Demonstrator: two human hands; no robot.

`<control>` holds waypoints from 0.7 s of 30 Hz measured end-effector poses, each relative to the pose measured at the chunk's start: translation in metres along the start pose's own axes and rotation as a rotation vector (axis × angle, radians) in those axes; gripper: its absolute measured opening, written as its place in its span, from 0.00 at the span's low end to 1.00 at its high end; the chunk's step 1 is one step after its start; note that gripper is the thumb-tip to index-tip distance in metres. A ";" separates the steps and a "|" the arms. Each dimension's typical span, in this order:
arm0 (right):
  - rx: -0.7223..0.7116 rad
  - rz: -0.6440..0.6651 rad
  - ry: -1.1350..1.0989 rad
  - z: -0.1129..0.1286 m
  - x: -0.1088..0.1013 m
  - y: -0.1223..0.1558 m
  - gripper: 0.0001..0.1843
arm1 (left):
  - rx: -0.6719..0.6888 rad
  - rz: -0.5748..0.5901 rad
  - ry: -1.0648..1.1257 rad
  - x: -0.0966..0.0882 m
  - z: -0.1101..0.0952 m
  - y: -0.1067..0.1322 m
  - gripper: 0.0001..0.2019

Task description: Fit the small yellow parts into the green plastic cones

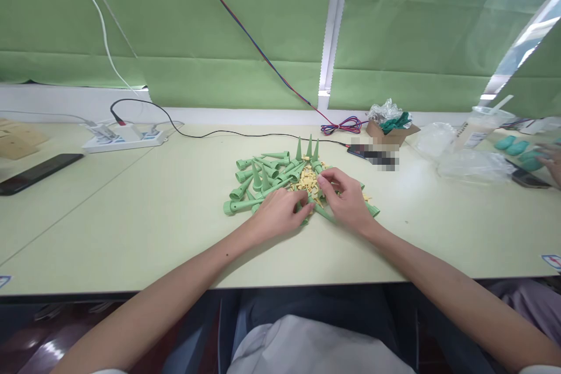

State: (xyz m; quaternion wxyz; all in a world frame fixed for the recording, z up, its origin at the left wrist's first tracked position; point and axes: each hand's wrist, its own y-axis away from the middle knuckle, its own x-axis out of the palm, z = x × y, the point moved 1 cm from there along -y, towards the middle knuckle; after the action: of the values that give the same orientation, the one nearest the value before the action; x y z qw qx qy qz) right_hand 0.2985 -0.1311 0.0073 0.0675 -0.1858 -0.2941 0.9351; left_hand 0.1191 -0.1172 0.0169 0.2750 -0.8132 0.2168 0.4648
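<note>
A pile of green hollow plastic spikes (240,207), pointed at one end and wider at the other, lies on the table, several of them standing point up. Small yellow plastic parts (307,177) are heaped among them. My left hand (280,211) rests at the near side of the pile, thumb and fingers closed around a green spike, mostly hidden by the fingers. Just to its right, my right hand (347,197) is pinched together over the yellow heap. What lies between those fingertips is too small to make out. More green spikes lie under and beside the right hand.
A phone (366,153) on a black cable lies behind the pile. Further back stands a small cardboard box (388,135) with plastic wrap. At left are a power strip (127,139) and a black phone (39,172). A drink cup (477,131) and another person's hand (551,162) are at right.
</note>
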 end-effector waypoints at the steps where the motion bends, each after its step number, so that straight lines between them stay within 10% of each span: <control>1: -0.001 0.001 0.002 0.000 0.000 0.000 0.12 | -0.005 0.001 0.001 0.000 0.000 0.000 0.14; 21: -0.015 0.011 0.007 0.003 -0.002 0.001 0.12 | 0.019 -0.211 0.121 -0.003 -0.001 -0.002 0.07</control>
State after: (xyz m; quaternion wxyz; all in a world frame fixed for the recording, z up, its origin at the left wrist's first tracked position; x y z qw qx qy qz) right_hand 0.2988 -0.1334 0.0096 0.0622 -0.1912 -0.3000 0.9325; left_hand 0.1200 -0.1158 0.0205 0.3164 -0.8555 0.1507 0.3812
